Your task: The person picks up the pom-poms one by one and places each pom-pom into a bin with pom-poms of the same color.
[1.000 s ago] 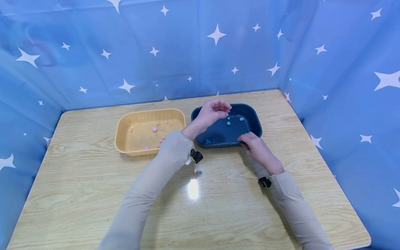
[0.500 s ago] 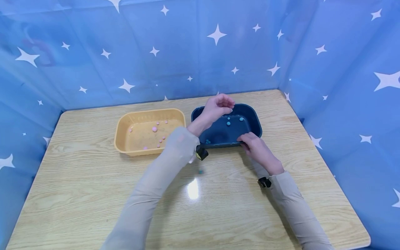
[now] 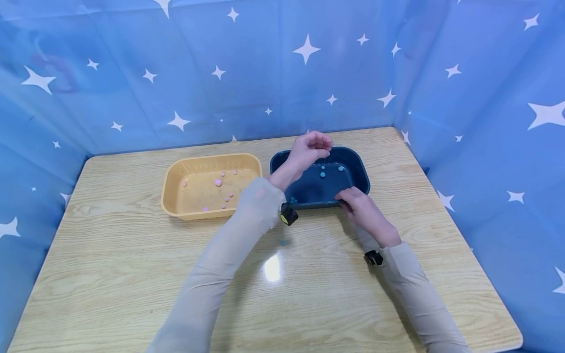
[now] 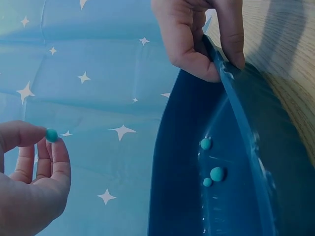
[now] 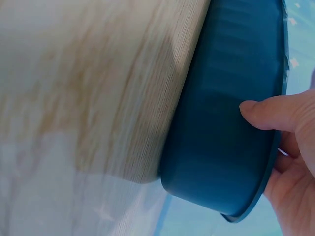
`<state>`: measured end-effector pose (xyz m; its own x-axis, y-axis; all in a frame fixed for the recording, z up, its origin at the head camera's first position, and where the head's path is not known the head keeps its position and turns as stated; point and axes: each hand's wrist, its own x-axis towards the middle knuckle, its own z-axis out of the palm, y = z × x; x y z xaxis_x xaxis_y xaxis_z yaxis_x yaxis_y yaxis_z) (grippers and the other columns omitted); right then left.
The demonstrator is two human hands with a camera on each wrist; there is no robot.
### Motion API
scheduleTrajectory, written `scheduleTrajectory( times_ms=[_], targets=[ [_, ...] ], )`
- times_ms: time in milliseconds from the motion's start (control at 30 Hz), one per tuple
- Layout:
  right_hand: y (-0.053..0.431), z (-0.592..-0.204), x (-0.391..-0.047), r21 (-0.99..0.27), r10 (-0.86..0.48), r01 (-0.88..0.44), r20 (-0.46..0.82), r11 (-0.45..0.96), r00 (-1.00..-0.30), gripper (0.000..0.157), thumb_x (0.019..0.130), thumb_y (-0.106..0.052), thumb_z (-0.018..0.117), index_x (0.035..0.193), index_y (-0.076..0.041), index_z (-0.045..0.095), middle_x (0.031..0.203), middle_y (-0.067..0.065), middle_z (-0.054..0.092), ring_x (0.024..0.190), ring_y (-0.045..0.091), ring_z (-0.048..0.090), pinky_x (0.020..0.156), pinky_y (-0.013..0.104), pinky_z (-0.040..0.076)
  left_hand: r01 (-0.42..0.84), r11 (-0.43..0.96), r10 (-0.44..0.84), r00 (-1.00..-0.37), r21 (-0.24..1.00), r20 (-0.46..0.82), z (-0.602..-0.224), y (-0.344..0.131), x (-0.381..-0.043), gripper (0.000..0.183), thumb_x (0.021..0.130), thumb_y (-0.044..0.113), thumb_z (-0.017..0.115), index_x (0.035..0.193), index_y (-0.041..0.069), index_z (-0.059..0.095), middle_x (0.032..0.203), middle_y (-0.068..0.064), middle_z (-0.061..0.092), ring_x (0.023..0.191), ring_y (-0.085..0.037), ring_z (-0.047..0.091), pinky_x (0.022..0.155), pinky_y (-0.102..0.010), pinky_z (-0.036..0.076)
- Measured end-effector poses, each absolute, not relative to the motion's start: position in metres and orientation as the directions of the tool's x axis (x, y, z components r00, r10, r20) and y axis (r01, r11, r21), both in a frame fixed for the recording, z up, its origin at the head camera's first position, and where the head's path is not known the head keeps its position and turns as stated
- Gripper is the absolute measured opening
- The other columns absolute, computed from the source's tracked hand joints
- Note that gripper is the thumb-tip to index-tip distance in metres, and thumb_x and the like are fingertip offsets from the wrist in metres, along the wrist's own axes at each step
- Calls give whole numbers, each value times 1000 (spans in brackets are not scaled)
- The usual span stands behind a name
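My left hand is above the far left part of the dark blue tub. In the left wrist view, its thumb and fingertips pinch a small teal ball. The near rim of the tub is gripped by my right hand; in the right wrist view its thumb presses the outer wall and the other fingers go over the rim. Several teal balls lie inside the tub, among them a larger ball. Part of the tub is hidden by my left arm.
To the left stands a yellow tub with several pink balls, such as a larger one. A lone teal ball lies on the wooden table, in front of the dark tub. A starry blue curtain rises behind.
My left hand has moved slightly right and away from me over the dark blue tub. My right hand has stayed on the rim, and the tubs have not moved.
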<state>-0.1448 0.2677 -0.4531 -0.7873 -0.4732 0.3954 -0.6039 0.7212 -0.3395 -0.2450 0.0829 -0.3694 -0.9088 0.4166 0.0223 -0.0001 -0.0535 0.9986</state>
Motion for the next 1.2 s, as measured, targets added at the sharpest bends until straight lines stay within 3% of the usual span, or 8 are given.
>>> scheduleTrajectory(
  times_ms=[133, 300, 500, 767, 1000, 1200],
  targets=[
    [268, -453, -145, -346, -470, -596, 383, 725, -795, 20, 76, 15, 63, 89, 0, 63, 87, 11, 65, 83, 25, 56, 72, 39, 51, 4, -62, 409, -912, 998, 29, -371, 82, -245, 17, 87, -7, 58, 104, -5, 62, 96, -10, 64, 87, -17, 60, 83, -25, 51],
    [267, -453, -145, -352, -469, -588, 371, 728, -802, 20, 76, 15, 64, 89, -1, 63, 87, 11, 65, 83, 24, 56, 72, 39, 51, 4, -57, 406, -913, 998, 27, -371, 81, -245, 20, 87, -7, 58, 108, -9, 60, 109, -23, 61, 89, -19, 60, 85, -25, 50],
    [267, -452, -144, -354, -467, -582, 361, 732, -807, 19, 77, 14, 63, 89, -1, 63, 87, 11, 65, 83, 25, 56, 72, 39, 51, -18, -44, 400, -916, 999, 1, -372, 79, -246, 18, 87, -6, 58, 105, -6, 61, 107, -18, 62, 92, -20, 60, 85, -24, 50],
    [267, -451, -144, -352, -465, -576, 353, 738, -812, 20, 77, 14, 63, 90, -1, 63, 89, 11, 65, 85, 24, 57, 72, 39, 51, -26, -50, 398, -918, 998, -4, -376, 74, -246, 19, 88, -6, 58, 106, -6, 61, 111, -22, 60, 91, -18, 60, 86, -26, 50],
    [268, -451, -143, -353, -461, -561, 330, 749, -824, 19, 78, 13, 63, 91, -1, 63, 90, 11, 65, 85, 25, 57, 73, 40, 51, -44, -49, 401, -916, 998, -20, -376, 69, -247, 16, 88, -5, 58, 103, -3, 61, 104, -13, 63, 95, -21, 60, 85, -24, 50],
    [268, -451, -143, -347, -467, -571, 342, 744, -816, 19, 78, 14, 63, 91, -1, 63, 90, 11, 65, 85, 25, 57, 73, 40, 51, -38, -51, 391, -920, 998, -15, -379, 59, -241, 14, 87, -6, 59, 100, -2, 61, 103, -14, 63, 92, -18, 61, 84, -24, 50]
  ],
)
